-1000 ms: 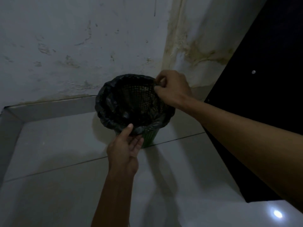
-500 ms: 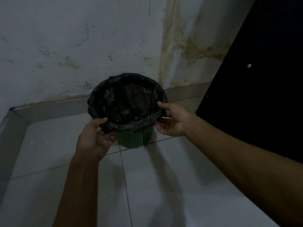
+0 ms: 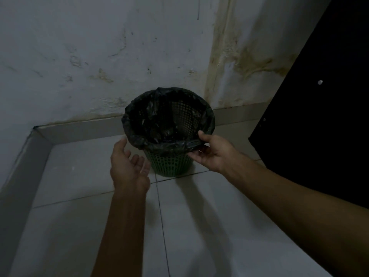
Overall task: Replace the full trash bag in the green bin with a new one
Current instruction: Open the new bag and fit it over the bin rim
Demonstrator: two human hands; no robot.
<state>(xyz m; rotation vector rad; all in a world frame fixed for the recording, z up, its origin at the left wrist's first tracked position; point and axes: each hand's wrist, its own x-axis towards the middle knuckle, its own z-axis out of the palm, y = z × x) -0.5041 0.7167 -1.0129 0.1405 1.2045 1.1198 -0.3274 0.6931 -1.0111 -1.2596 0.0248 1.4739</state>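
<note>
Right grip: the right hand (image 3: 214,151) is closed on the folded-over edge of the black trash bag (image 3: 159,145) at the near right of the rim, thumb on top and fingers (image 3: 194,156) beneath the plastic.
Left grip: the left hand (image 3: 127,162) is held open, palm turned up and fingers loosely curled, just beside the near left of the rim; no contact with the bag can be made out.
Change from half a second ago: the left hand, then pressed against the bag edge, is now released and drawn slightly away; the right hand is kept at the same side of the rim, and the bin is seen unmoved.
Green bin (image 3: 169,164): it is stood upright on the floor, close to the wall; its perforated lower wall is exposed below the bag's overhang.
Bin contents: the black trash bag is spread inside as a liner and folded over the whole rim; the mesh pattern shows through at the far inner side. No rubbish can be made out in the dim interior.
Floor (image 3: 199,226): pale tiles with dark joints, bordered by a grey skirting (image 3: 79,129).
Walls (image 3: 99,47): white, cracked and stained, with brownish streaks at the corner.
Dark panel (image 3: 323,116): a black surface is set at the right, beside the bin.
</note>
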